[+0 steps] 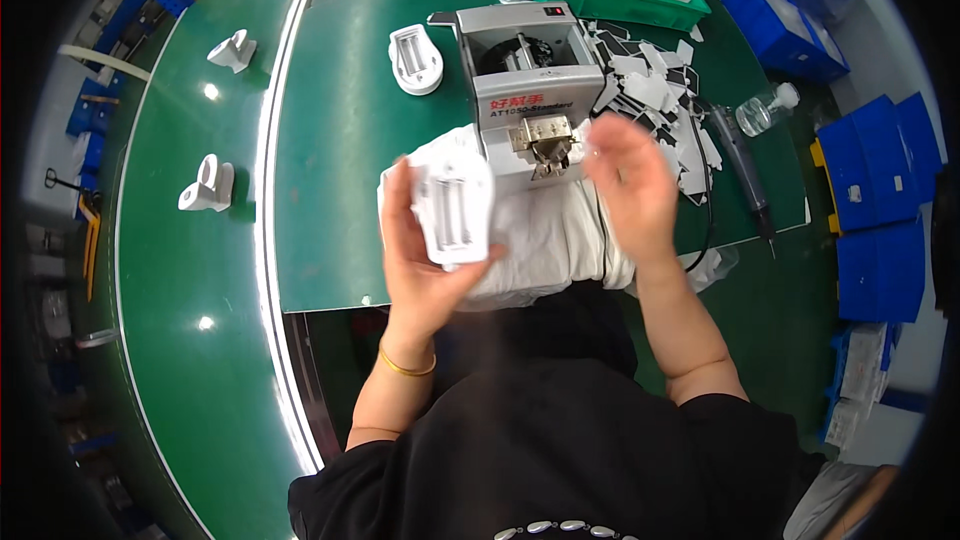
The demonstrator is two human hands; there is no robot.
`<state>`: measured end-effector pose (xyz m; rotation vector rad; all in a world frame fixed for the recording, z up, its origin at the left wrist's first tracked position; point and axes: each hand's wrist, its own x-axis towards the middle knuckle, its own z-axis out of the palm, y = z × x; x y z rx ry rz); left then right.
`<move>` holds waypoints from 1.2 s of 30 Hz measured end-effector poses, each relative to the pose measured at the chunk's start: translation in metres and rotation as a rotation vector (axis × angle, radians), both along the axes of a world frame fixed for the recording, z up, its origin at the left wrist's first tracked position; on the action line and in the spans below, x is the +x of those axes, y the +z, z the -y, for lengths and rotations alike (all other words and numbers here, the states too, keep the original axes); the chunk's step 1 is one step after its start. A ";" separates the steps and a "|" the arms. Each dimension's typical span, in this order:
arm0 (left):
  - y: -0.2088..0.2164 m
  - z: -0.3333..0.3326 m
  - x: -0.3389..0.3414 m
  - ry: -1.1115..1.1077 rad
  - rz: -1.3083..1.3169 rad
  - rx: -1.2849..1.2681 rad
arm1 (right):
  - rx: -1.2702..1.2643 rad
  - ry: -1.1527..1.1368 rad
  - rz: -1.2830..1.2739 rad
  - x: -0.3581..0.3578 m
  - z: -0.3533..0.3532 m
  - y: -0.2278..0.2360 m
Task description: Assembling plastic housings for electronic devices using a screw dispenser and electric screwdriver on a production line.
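My left hand grips a white plastic housing with a battery-bay-like recess facing up, thumb on one side and fingers on the other. My right hand is raised beside the metal outlet of a grey screw feeder. Its fingers are bent and smeared by motion, so whether they pinch anything does not show. A similar white housing lies on the green mat left of the feeder. White cloth is spread under my hands at the table's near edge.
Right of the feeder lie many white and dark flat pieces, an electric screwdriver with a cable, and a clear bottle. A green tray stands behind. White parts stand on the left conveyor. Blue bins are at far right.
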<state>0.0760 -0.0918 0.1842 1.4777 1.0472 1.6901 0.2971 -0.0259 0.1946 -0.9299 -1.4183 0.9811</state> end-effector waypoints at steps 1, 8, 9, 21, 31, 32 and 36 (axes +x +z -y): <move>-0.002 -0.001 -0.004 0.052 0.036 -0.010 | 0.043 -0.160 0.174 0.009 -0.012 0.004; -0.034 -0.028 -0.024 0.120 0.480 -0.248 | -0.116 -0.087 0.307 -0.007 -0.011 -0.064; -0.038 -0.030 -0.027 0.134 0.497 -0.282 | -0.143 -0.150 0.324 -0.011 -0.008 -0.066; -0.037 -0.049 -0.055 0.046 0.328 -0.299 | 0.036 -0.136 0.530 0.001 -0.006 -0.070; -0.020 -0.031 -0.045 0.044 0.275 -0.351 | -0.066 -0.193 0.587 0.053 -0.012 -0.027; -0.019 -0.029 -0.044 0.057 0.202 -0.326 | 0.002 -0.255 0.696 0.057 -0.014 -0.029; -0.020 -0.018 -0.035 0.019 0.072 -0.235 | 0.357 -0.252 0.949 0.064 -0.015 -0.040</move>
